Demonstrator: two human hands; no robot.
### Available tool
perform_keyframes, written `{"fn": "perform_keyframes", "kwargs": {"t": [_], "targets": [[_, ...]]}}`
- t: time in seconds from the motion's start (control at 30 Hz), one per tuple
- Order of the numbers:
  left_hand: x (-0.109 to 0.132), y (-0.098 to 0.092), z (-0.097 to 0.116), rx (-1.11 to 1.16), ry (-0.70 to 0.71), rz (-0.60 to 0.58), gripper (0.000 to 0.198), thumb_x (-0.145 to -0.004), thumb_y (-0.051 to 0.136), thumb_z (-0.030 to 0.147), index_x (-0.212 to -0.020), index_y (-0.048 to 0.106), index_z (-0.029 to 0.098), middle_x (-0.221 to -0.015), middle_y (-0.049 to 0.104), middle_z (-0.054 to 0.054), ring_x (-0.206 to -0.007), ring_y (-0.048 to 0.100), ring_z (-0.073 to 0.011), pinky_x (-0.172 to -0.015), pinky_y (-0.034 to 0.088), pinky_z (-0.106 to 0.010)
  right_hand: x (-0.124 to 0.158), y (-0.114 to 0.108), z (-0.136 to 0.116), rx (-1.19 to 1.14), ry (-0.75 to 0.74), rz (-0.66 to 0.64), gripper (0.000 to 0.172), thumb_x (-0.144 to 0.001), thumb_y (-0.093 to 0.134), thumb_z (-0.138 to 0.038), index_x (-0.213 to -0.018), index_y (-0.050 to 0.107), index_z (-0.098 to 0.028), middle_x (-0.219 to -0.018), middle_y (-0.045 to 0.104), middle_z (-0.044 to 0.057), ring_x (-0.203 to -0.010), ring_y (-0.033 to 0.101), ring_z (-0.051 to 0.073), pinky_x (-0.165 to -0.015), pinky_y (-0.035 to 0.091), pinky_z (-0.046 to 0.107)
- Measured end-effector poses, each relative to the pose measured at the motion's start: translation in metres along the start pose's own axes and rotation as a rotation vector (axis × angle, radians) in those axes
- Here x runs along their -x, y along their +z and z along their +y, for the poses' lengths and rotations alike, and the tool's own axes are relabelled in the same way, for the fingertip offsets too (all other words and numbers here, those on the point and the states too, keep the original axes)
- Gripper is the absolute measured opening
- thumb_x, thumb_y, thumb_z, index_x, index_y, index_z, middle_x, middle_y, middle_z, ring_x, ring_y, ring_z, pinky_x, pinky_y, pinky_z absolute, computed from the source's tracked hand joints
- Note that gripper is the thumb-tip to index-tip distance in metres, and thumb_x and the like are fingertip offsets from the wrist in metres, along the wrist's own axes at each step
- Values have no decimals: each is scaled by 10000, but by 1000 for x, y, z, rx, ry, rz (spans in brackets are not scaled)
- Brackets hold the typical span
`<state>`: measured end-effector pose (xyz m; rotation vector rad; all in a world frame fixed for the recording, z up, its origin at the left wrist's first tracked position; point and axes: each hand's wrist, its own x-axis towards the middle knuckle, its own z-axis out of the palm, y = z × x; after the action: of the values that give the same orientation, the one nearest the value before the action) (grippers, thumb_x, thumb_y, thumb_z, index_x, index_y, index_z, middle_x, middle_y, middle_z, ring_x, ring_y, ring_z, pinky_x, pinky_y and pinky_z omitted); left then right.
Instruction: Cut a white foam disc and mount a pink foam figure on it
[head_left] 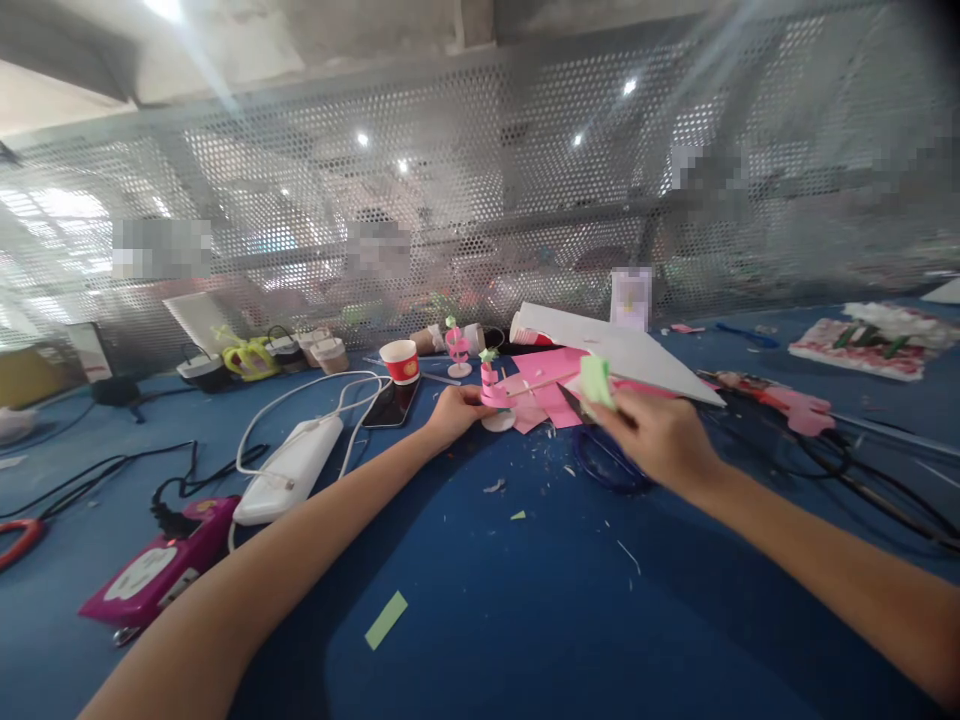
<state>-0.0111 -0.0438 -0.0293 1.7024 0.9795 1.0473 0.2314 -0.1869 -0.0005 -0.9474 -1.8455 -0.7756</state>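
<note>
My left hand (456,415) grips a small pink paper figure (489,385) with a green star-like top, its fingers closed at the lower side. Under the figure is a round white base (498,421) close to the table. To the right, my right hand (664,440) is raised and slightly blurred, its fingers pinched on a piece of light green paper (596,380). Behind the hands lie pink paper sheets (559,385). A similar pink figure (458,350) stands on its own white base just beyond my left hand. Blue-handled scissors (606,465) lie below my right hand.
On the left are a red paper cup (400,361), a phone (391,402), a white power bank (291,470) with a cable, and a purple power strip (161,570). A glue gun (795,405) and cords lie right. A green paper strip (386,620) lies in front.
</note>
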Motion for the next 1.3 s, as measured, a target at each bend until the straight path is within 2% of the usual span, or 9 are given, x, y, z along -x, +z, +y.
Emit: {"fn": "perform_keyframes", "kwargs": {"t": [0.13,0.3,0.5,0.63,0.7,0.87,1.03,1.2,1.3], "targets": [[-1,-1,-2,-20,-15,-48,291,-549,787,239,-821,754,137,-753,738,-38,-683,652,-182,-724,513,-315,-2,-3,-11,-157,-459,-187,300,-892,542,-235,-596,538,-186,-498,485,-38,-460,416,94,-490,281,268],[-2,-2,-1,-45,-25,-68,295,-544,780,203,-832,755,146,-788,745,-45,-705,657,-181,-752,510,-318,2,2,6,-17,60,19,429,-918,493,-268,-502,416,-196,-407,360,-64,-373,309,68,-433,246,245],[-1,-1,0,8,-66,-54,308,-511,807,197,-808,753,136,-741,737,-37,-661,642,-168,-726,508,-314,5,-1,-8,-183,-344,-177,283,-889,548,-257,-612,548,-203,-509,508,-38,-459,441,94,-499,325,260],[-1,0,-1,19,-61,-46,295,-512,811,199,-792,751,126,-739,733,-39,-671,642,-169,-736,505,-316,8,7,10,-116,174,-64,428,-903,514,-298,-498,411,-203,-386,393,-65,-352,353,74,-419,264,241],[-1,-1,-1,37,-64,-61,299,-510,807,194,-798,751,135,-752,736,-40,-677,647,-169,-739,508,-316,9,11,13,-123,295,-66,433,-901,512,-310,-497,398,-202,-372,381,-69,-346,354,70,-416,266,229],[-2,-1,-2,46,-54,-49,307,-503,798,203,-800,752,144,-730,735,-28,-655,643,-166,-723,511,-320,12,17,5,-181,32,-132,439,-898,523,-317,-490,409,-199,-382,397,-62,-345,337,68,-418,254,242],[0,0,0,48,-42,-82,313,-524,788,194,-830,754,138,-771,741,-41,-699,656,-176,-752,509,-318,7,8,6,-81,250,-22,450,-914,499,-324,-488,416,-203,-362,413,-52,-341,371,79,-420,274,240],[1,1,1,42,-48,-64,306,-515,805,217,-806,754,139,-748,737,-39,-707,662,-199,-727,515,-325,0,-5,-18,-310,-282,-222,335,-926,489,-291,-608,553,-211,-492,522,-33,-446,473,97,-493,351,243],[1,1,1,26,-47,-56,275,-517,799,196,-784,755,146,-754,738,-38,-719,664,-198,-737,515,-320,2,0,-5,-143,-142,-67,394,-922,493,-290,-538,490,-199,-431,447,-47,-375,387,85,-436,280,252]]}}
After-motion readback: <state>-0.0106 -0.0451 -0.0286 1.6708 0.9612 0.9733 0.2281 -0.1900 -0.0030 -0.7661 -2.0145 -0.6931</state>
